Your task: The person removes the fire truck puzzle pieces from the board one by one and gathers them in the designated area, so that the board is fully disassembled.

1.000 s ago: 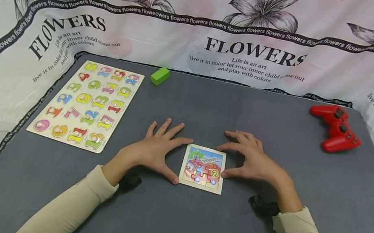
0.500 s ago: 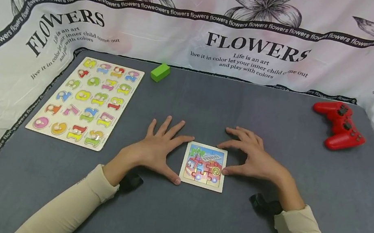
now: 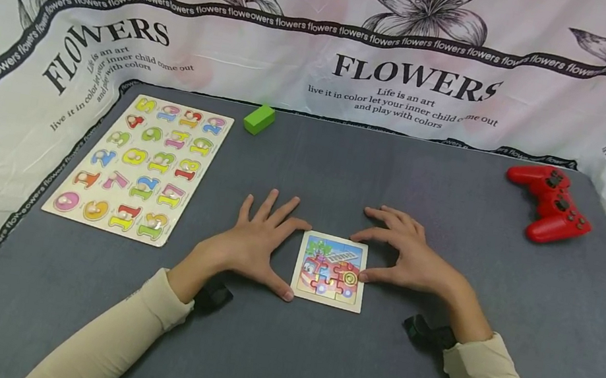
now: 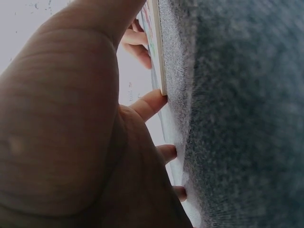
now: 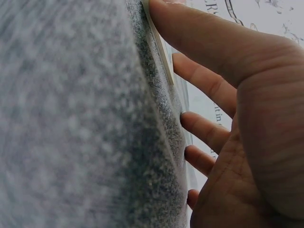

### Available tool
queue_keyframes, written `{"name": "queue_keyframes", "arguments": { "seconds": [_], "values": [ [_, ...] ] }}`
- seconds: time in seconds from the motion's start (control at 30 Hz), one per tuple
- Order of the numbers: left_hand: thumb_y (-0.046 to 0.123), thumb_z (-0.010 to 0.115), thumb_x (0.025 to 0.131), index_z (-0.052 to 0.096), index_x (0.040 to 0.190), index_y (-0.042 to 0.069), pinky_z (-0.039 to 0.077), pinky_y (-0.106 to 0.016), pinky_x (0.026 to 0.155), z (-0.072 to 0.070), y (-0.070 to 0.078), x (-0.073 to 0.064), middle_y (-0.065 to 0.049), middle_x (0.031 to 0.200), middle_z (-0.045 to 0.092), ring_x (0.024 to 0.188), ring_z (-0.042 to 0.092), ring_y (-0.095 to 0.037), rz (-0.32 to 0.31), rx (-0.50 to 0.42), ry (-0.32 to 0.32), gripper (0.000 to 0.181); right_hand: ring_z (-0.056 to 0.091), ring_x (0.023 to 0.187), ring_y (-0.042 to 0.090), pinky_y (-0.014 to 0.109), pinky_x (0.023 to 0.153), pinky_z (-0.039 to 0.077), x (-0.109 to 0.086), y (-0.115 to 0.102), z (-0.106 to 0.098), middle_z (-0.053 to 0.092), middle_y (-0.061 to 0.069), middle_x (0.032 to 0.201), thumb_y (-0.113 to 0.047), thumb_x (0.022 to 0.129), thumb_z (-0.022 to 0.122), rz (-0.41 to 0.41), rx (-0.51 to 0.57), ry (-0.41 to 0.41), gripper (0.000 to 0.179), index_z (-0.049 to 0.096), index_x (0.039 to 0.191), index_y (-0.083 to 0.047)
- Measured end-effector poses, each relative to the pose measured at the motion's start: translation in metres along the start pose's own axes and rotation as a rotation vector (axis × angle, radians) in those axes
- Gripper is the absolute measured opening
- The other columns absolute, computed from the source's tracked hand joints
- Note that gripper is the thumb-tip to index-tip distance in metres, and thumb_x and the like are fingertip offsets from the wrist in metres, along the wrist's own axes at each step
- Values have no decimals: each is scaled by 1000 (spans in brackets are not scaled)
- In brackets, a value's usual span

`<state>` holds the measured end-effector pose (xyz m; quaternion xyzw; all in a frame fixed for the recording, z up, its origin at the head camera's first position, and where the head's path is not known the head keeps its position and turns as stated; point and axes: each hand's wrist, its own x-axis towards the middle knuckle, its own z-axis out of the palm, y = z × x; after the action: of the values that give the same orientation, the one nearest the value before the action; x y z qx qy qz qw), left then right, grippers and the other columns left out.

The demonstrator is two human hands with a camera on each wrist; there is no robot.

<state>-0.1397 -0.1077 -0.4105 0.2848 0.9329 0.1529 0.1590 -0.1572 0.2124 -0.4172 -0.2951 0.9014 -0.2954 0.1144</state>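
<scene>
A small square jigsaw puzzle (image 3: 329, 271) in a pale wooden frame lies flat on the grey cloth, its picture a red fire engine with a ladder and a green tree. My left hand (image 3: 248, 243) is spread along its left side, index fingertip at the far left corner and thumb at the near left corner. On the other side, my right hand (image 3: 417, 262) has its thumb at the right edge and its index fingertip by the far right corner. In the left wrist view, the index finger (image 4: 151, 104) meets the end of the puzzle's frame (image 4: 160, 57).
A wooden number puzzle board (image 3: 140, 168) with colourful numerals lies at the left. A green block (image 3: 259, 120) sits by the back edge, and a red game controller (image 3: 549, 205) is at the back right. Flower-printed sheeting (image 3: 417, 81) hangs behind the table.
The head view has shifted slightly. Both hands stay around the small puzzle in nearly the same places.
</scene>
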Motion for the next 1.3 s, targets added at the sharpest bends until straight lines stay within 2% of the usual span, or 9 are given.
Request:
{"name": "queue_keyframes", "arguments": {
  "seconds": [0.5, 0.8, 1.3],
  "values": [
    [77, 83, 61, 32, 157, 34, -5, -76, 117, 0, -1, 1, -8, 174, 3, 158, -12, -43, -6, -8, -9, 116, 15, 155, 40, 70, 116, 6, 0, 0, -1, 36, 12, 164, -40, 74, 91, 1, 3, 3, 59, 71, 127, -30],
    [74, 82, 65, 26, 161, 34, -5, -75, 118, -3, -2, -2, -5, 174, 5, 158, -10, -43, 13, -22, -35, 118, 14, 155, 40, 71, 116, 6, 0, -1, -1, 35, 12, 164, -43, 74, 91, 8, 2, -5, 59, 70, 129, -31],
    [76, 81, 65, 29, 159, 33, -4, -76, 117, 0, -1, -3, -5, 174, 5, 158, -11, -43, 6, -3, -20, 116, 14, 155, 40, 71, 115, 7, 0, -2, -1, 35, 12, 164, -40, 76, 90, 5, 2, -7, 58, 70, 129, -30]
  ]
}}
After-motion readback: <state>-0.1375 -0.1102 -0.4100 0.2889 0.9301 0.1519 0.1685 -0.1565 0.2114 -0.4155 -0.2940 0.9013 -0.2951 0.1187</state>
